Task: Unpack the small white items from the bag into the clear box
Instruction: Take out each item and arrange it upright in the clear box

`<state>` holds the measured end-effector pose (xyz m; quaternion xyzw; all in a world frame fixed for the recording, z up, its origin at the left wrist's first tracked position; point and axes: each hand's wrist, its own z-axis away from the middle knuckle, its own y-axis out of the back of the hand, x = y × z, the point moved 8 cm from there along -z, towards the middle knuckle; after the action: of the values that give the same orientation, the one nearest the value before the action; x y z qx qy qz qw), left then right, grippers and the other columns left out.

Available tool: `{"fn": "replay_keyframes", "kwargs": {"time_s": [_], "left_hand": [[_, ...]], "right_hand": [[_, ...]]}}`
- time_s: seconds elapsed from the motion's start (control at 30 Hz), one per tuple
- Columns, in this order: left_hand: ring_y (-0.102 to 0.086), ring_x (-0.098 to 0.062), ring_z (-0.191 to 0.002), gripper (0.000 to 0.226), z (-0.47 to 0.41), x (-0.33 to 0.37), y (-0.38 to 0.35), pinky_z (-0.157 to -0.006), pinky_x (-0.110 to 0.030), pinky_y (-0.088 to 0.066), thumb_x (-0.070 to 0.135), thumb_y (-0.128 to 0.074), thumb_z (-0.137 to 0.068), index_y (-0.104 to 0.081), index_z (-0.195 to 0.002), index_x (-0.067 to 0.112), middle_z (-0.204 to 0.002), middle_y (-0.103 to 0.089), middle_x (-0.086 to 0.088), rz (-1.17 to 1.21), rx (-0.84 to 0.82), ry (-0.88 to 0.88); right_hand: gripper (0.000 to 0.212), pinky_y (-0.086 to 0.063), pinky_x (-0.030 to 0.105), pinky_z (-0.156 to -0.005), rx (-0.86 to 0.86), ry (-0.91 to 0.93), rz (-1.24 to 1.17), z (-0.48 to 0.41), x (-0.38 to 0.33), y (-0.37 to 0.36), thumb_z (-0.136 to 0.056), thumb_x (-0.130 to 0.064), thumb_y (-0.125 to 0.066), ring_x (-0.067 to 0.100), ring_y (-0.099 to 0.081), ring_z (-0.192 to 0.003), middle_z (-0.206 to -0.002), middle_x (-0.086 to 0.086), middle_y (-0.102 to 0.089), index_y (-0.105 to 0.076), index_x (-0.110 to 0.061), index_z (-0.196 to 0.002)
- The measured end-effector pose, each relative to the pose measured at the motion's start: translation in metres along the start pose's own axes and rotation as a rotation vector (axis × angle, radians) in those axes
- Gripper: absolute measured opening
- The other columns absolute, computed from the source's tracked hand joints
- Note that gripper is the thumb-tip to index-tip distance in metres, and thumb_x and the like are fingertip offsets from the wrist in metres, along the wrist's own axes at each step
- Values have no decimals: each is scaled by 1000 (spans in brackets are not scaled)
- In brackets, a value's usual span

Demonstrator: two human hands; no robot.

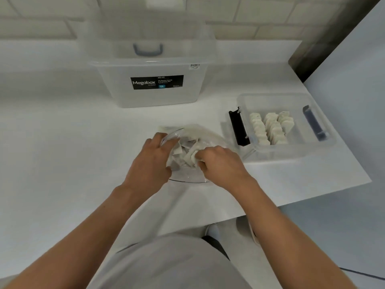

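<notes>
right hand [220, 163] is sunk in the bag [205, 132], toward the front edge of the counter [62, 132], fingers curled round a few small white items [189, 156]. left hand [152, 159] grips the bag's rim, holding the mouth wide. best to lift a small bunch without snagging plastic, then stand it beside those already in the clear box [270, 97] at the right edge.
</notes>
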<state>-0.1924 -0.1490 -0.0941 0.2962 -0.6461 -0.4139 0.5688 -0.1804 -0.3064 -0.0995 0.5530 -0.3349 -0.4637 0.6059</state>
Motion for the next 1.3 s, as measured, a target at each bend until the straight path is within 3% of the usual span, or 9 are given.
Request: {"fn": "replay_keyframes", "kwargs": {"time_s": [0.17, 0.3, 0.53, 0.63, 0.77, 0.9, 1.03, 1.13, 1.3], "left_hand": [[-42, -25, -112, 88, -2, 4, -4, -82, -42, -55, 2, -77, -74, -40, -151, 24, -142, -38, -2, 21, -75, -91], [-40, -24, -111, 88, -4, 3, -4, -81, -38, -53, 3, -77, -73, -41, -150, 25, -140, -37, -3, 41, -81, -116], [-40, -24, -114, 81, -6, -4, -3, -84, -45, -55, 10, -78, -75, -45, -146, 27, -136, -39, -1, 76, -82, -93], [-38, -24, -115, 75, -6, -4, -2, -84, -46, -55, 13, -77, -76, -48, -143, 28, -135, -39, 0, 86, -76, -94], [-37, -22, -117, 69, -7, -1, 0, -86, -46, -55, 18, -76, -79, -50, -141, 32, -135, -40, 1, 85, -64, -102], [-35, -20, -118, 62, -6, 3, 2, -87, -44, -54, 28, -76, -81, -52, -137, 36, -135, -41, 4, 98, -65, -94], [-37, -24, -123, 64, -6, 3, 1, -101, -32, -39, 35, -80, -79, -54, -136, 38, -137, -43, 2, 156, -116, -89], [-36, -24, -128, 61, -3, 3, 4, -101, -25, -30, 41, -80, -79, -56, -135, 37, -139, -43, 2, 195, -127, -54], [-21, -22, -142, 54, 5, 14, 22, -108, -30, -28, 46, -78, -81, -63, -132, 33, -155, -33, -4, 156, 43, -147]], "right_hand": [[50, -37, 34, -64, -87, 72, 71, -21, -17, 4, -91, -4, -55, 28, -63, -107, -131, -8, -56, -58, -32, -133], [41, -37, 34, -65, -173, 131, 214, -31, -23, 1, -94, -5, -58, 24, -54, -116, -131, -7, -57, -63, -29, -127], [30, -38, 34, -63, -123, 187, 232, -39, -23, 5, -92, -7, -64, 25, -52, -115, -120, -3, -54, -69, -26, -115], [23, -36, 33, -64, -109, 191, 178, -38, -21, 7, -90, -7, -64, 24, -58, -108, -113, -5, -60, -66, -25, -104], [25, -40, 31, -64, -88, 146, 88, -35, -15, 12, -90, -9, -62, 27, -65, -97, -101, -3, -67, -65, -29, -104], [19, -40, 29, -62, -25, 148, -31, -28, -16, 22, -96, -17, -59, 19, -63, -100, -108, -11, -70, -65, -30, -107], [17, -52, 37, -72, 89, 173, -187, -18, -18, 33, -96, -17, -61, 17, -63, -97, -107, -12, -69, -68, -27, -108], [17, -55, 41, -76, 161, 194, -263, -9, -18, 39, -95, -14, -64, 17, -66, -93, -103, -8, -71, -72, -23, -108], [22, -55, 31, -80, 230, 229, -370, 6, -18, 55, -94, -6, -67, 11, -67, -90, -102, -5, -73, -76, -18, -110]]}}
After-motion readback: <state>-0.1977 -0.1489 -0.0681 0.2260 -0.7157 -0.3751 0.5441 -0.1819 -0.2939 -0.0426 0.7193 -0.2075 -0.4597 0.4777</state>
